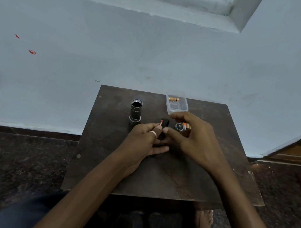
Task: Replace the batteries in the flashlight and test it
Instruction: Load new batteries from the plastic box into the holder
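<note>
Black flashlight body (136, 112), gold battery (173, 99)

Looks like a plain home room, not a lab or shop. Small dark wooden table (157, 179) set against a bare pale-blue painted wall (151, 58). Dark speckled stone floor (20, 156) around the table, a window ledge (240, 15) above it, a wooden door frame (294, 147) to its right.

Both forearms bare, no sleeves. Left hand (143, 141): plain silver ring (153, 133) on one finger. Right hand (192, 136): nothing worn. Dark trousers (24, 212), bare foot (204, 219).
</note>
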`<action>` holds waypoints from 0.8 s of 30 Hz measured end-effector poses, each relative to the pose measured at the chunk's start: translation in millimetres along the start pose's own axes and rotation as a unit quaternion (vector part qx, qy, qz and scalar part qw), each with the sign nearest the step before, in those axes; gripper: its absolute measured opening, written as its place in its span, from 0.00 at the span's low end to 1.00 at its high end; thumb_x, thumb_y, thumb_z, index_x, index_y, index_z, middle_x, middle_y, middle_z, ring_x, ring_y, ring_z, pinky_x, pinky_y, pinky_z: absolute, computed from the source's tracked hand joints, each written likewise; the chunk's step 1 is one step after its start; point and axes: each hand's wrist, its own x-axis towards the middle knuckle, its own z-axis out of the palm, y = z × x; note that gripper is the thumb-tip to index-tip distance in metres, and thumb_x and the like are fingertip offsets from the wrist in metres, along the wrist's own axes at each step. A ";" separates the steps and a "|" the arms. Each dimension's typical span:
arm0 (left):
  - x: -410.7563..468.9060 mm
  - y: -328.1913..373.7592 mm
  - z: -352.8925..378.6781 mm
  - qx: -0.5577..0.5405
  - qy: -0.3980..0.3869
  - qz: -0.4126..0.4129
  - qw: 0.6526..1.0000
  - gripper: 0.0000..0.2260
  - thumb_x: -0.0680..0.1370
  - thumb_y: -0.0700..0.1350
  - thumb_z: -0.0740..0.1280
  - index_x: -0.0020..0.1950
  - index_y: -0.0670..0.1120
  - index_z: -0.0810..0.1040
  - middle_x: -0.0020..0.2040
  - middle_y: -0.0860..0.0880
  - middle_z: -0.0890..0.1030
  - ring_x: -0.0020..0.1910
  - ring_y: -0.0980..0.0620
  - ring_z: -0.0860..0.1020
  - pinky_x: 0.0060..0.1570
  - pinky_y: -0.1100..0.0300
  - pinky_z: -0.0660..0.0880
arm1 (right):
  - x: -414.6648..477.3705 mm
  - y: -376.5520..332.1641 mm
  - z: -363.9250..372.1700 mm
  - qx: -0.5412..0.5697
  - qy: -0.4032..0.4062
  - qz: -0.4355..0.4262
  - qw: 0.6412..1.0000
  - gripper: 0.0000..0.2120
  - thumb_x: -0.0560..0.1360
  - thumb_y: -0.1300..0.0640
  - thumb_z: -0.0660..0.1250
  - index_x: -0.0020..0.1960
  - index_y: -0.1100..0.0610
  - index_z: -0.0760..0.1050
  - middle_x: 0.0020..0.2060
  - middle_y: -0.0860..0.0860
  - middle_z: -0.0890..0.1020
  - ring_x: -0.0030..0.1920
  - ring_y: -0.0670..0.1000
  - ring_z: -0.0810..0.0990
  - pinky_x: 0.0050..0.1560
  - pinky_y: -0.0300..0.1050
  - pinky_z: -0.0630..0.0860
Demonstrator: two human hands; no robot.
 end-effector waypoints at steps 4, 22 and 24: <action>0.7 3.2 -0.4 0.004 0.026 -0.011 1.000 0.10 0.84 0.42 0.60 0.62 0.40 0.76 0.52 0.42 0.79 0.48 0.51 0.82 0.39 0.58 0.82 | 35.1 10.8 -5.8 -0.025 0.100 0.019 0.995 0.06 0.78 0.56 0.69 0.53 0.54 0.84 0.48 0.46 0.86 0.47 0.42 0.82 0.48 0.37 0.75; -4.7 8.5 -6.3 -0.013 0.006 -0.018 1.000 0.09 0.84 0.41 0.60 0.62 0.41 0.76 0.52 0.43 0.81 0.49 0.51 0.84 0.40 0.60 0.81 | 145.5 27.5 24.3 -0.343 -0.105 -0.002 0.933 0.10 0.70 0.66 0.65 0.48 0.62 0.82 0.45 0.62 0.81 0.43 0.65 0.81 0.41 0.49 0.78; -4.3 8.8 -6.2 -0.016 0.006 -0.018 1.000 0.10 0.84 0.41 0.60 0.63 0.40 0.75 0.52 0.43 0.81 0.48 0.51 0.84 0.39 0.61 0.81 | 146.5 29.4 24.8 -0.344 -0.097 0.000 0.934 0.09 0.70 0.67 0.65 0.46 0.61 0.82 0.43 0.61 0.82 0.40 0.64 0.81 0.39 0.46 0.76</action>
